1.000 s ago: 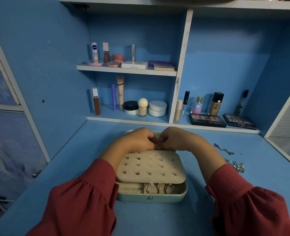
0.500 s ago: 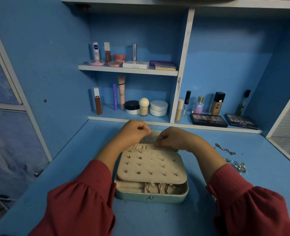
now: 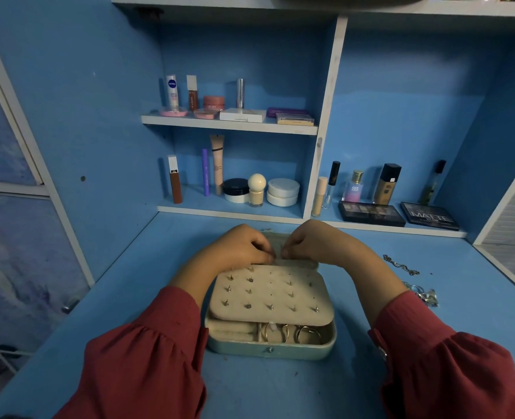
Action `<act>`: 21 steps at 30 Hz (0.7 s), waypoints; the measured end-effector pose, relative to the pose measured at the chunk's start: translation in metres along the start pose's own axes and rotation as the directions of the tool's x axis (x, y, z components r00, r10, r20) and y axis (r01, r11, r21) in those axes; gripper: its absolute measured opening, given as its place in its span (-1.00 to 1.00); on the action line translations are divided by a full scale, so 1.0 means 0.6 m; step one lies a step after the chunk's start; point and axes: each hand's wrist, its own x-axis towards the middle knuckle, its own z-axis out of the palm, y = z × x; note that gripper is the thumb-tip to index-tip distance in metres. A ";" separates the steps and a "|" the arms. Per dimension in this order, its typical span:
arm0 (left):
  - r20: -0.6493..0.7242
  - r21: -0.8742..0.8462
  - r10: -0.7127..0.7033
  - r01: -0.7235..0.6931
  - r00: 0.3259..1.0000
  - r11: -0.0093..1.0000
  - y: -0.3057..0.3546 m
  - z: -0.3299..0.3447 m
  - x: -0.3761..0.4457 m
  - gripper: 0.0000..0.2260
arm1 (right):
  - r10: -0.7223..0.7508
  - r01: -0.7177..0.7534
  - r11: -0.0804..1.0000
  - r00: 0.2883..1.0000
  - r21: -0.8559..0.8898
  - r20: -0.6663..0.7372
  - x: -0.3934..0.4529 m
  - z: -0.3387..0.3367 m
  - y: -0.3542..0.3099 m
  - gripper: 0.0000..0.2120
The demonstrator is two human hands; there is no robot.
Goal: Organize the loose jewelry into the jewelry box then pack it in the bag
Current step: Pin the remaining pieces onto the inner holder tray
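A pale green jewelry box [image 3: 268, 350] lies open on the blue desk in front of me. A cream earring panel [image 3: 270, 294] with several studs pushed into it lies over the box. Hoop rings [image 3: 292, 332] show in the front compartment below it. My left hand [image 3: 238, 246] and my right hand [image 3: 313, 243] meet at the panel's far edge, fingers curled and fingertips pinched together on a small jewelry piece that is too tiny to identify. A loose chain [image 3: 400, 264] and a small heap of silver jewelry [image 3: 422, 294] lie to the right of the box.
Cosmetics fill the shelves behind the desk: bottles and tubes [image 3: 217, 164], round jars [image 3: 283, 192], two eyeshadow palettes [image 3: 371, 213]. Blue side walls close the desk in on the left and right. No bag is in view.
My left hand had drawn a little away from the right half a second ago. It has come back, so both sets of fingertips meet again at the panel's far edge.
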 end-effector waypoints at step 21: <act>0.019 -0.002 -0.010 0.010 1.000 1.000 0.001 0.000 -0.002 -0.86 | -0.026 0.033 0.994 0.998 -0.108 0.066 -0.006 -0.007 -0.008 -0.82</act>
